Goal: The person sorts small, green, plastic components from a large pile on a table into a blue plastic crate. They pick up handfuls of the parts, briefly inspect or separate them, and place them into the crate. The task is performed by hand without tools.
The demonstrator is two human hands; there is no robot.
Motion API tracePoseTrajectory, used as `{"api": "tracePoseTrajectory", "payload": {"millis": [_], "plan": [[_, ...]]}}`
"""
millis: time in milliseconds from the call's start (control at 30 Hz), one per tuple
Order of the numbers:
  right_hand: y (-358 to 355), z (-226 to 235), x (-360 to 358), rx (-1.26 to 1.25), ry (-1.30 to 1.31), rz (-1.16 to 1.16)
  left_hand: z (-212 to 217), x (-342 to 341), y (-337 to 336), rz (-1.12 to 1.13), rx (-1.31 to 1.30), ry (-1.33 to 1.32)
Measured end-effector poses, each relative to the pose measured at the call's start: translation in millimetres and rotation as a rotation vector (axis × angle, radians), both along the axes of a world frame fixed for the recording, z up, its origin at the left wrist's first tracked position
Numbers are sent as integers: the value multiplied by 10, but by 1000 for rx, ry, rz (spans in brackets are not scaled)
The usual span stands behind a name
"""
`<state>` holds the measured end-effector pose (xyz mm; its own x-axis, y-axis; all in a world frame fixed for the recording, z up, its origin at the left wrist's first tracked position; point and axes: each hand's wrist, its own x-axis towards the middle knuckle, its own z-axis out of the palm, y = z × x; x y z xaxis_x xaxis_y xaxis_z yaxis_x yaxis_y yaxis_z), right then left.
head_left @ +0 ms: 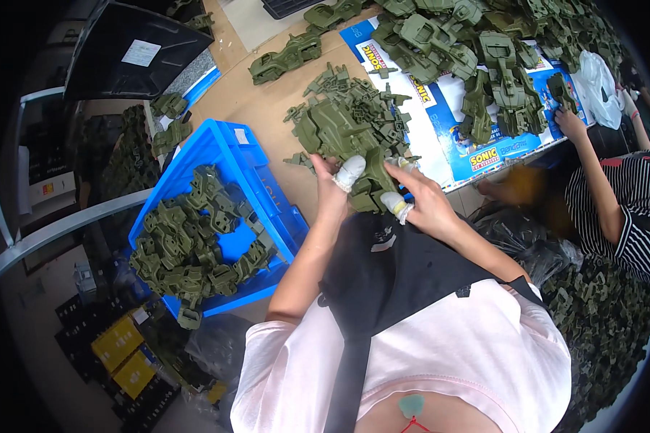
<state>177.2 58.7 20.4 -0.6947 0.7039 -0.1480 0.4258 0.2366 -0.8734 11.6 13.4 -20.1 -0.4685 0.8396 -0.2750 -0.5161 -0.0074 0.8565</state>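
Note:
Close in front of my apron, an olive-green plastic toy vehicle part (373, 182) is held between both hands. My left hand (331, 183) grips its left side, with a white wrap on the thumb. My right hand (427, 200) closes on its right side, and white wraps cover some of its fingertips. Just beyond the hands lies a larger green toy vehicle body (332, 128). A heap of small green plastic pieces (379, 108) surrounds that body on the brown tabletop (267, 119).
To my left stands a blue crate (267, 198) holding green parts. Piles of green vehicle bodies (433, 43) cover printed blue-and-white sheets (448, 144) at the far right. A co-worker's hand (570, 123) holds a part there, beside a clear plastic bag (598, 90). A black bin (141, 50) leans far left.

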Motion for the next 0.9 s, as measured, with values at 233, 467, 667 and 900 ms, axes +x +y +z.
{"api": "tracePoseTrajectory", "payload": {"millis": [233, 467, 667, 900], "plan": [[-47, -30, 22, -108, 31, 116, -61, -11, -75, 45, -79, 17], [-6, -191, 16, -1106, 426, -102, 34, -61, -150, 73, 48, 45], [343, -147, 229, -125, 80, 79, 668, -97, -136, 72, -9, 1045], [225, -107, 413, 203, -231, 379, 332, -13, -56, -1170, -97, 1354]]}}
